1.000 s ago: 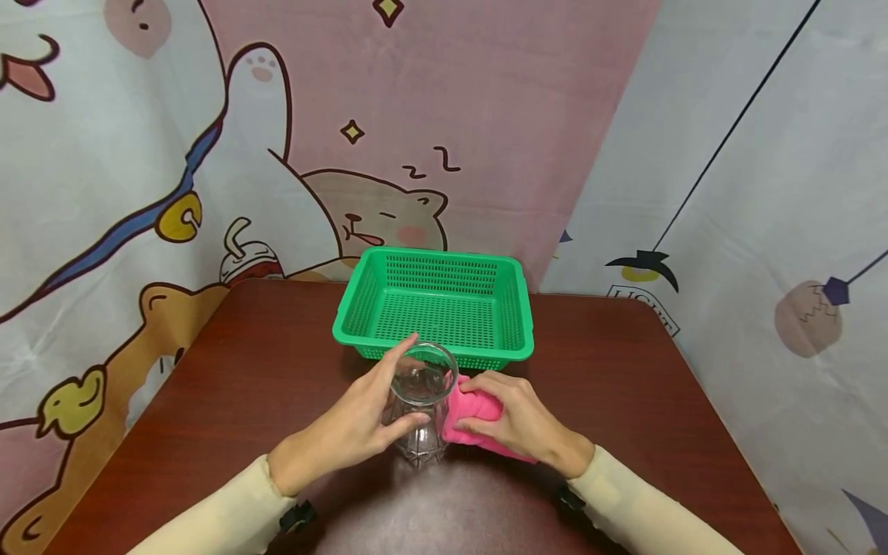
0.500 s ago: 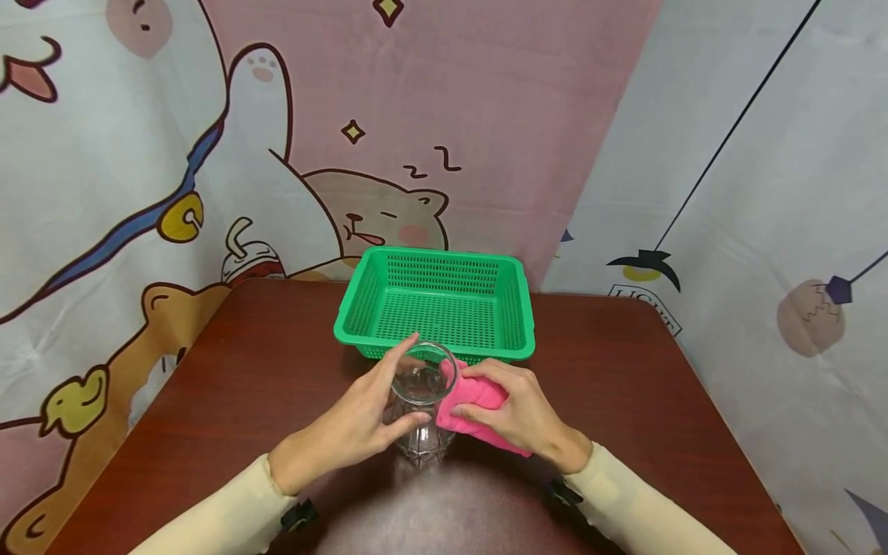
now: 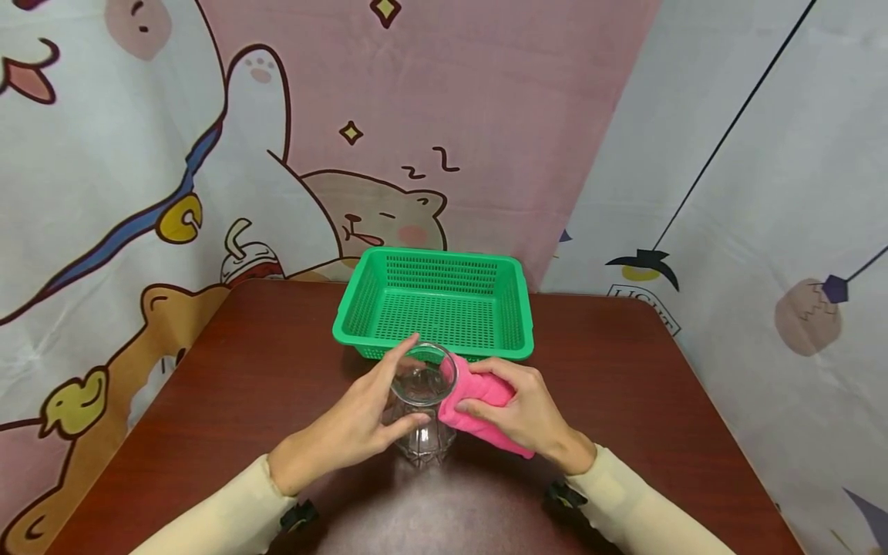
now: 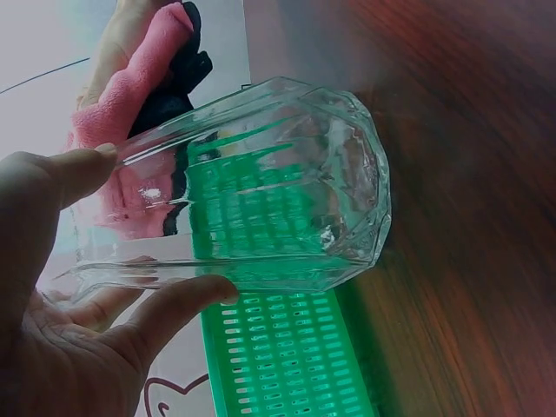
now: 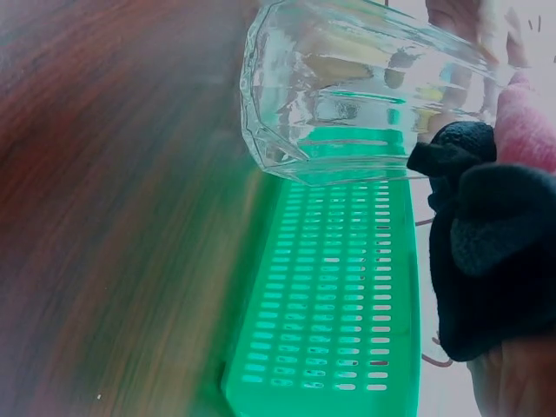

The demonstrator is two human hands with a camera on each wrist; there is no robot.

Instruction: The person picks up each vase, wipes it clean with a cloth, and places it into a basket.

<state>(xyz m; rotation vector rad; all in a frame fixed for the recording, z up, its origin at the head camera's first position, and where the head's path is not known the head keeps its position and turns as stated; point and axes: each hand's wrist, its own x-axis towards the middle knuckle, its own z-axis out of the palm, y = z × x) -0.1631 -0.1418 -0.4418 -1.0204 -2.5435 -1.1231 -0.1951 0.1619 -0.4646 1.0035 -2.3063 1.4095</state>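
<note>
A clear glass jar (image 3: 426, 441) with faceted sides and a round rim stands upright in front of me. My left hand (image 3: 347, 424) grips it from the left, fingers round the far side and thumb across the near side below the rim. On the right, my right hand (image 3: 523, 408) pinches a folded pink cloth (image 3: 489, 393) between thumb and fingers, its edge right at the jar's upper wall. Dark fabric (image 5: 495, 252) shows beside the pink in the right wrist view. Through the glass (image 4: 278, 191), the left wrist view shows green behind it.
A green perforated plastic basket (image 3: 523, 308) stands just behind the jar on the dark red-brown wooden table (image 3: 610, 370). A cartoon-print curtain (image 3: 499, 116) hangs behind the table and along its sides.
My right hand has shifted the pink cloth up along the jar's right side, closer to the rim. The left hand and the jar stay in place.
</note>
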